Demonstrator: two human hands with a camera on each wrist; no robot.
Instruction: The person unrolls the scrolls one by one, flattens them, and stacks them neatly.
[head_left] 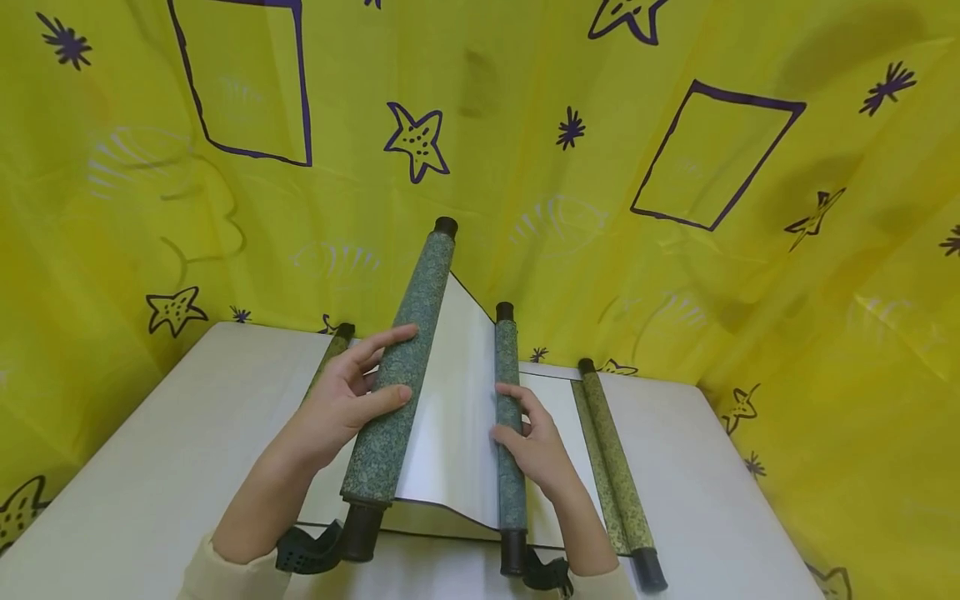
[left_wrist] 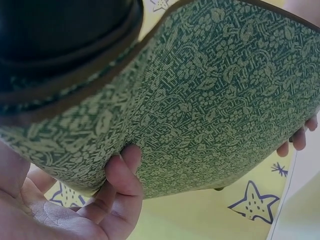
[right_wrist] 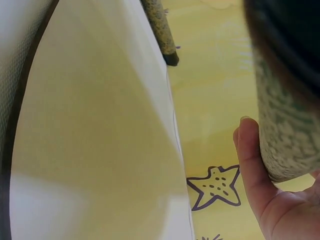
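A hanging scroll with teal floral backing (left_wrist: pixel 215 100) is held partly unrolled between both hands. My left hand (head_left: pixel 341 408) grips its thicker left roll (head_left: pixel 405 367), fingers behind and thumb across the front. That roll is tilted and raised, with black knobs at both ends. My right hand (head_left: pixel 536 442) holds the slimmer right roll (head_left: pixel 507 358) between thumb and fingers, lower and nearly upright in the head view. White paper (head_left: pixel 457 400) stretches between the two rolls. In the left wrist view, fingertips press against the patterned backing.
Beneath lies a second scroll, spread on the white table (head_left: pixel 720 492), its paper (head_left: pixel 551 417) partly covered. Its olive right roll (head_left: pixel 618 458) shows fully, its left roll (head_left: pixel 330 354) only in part. A yellow curtain (head_left: pixel 495 167) with purple drawings hangs behind.
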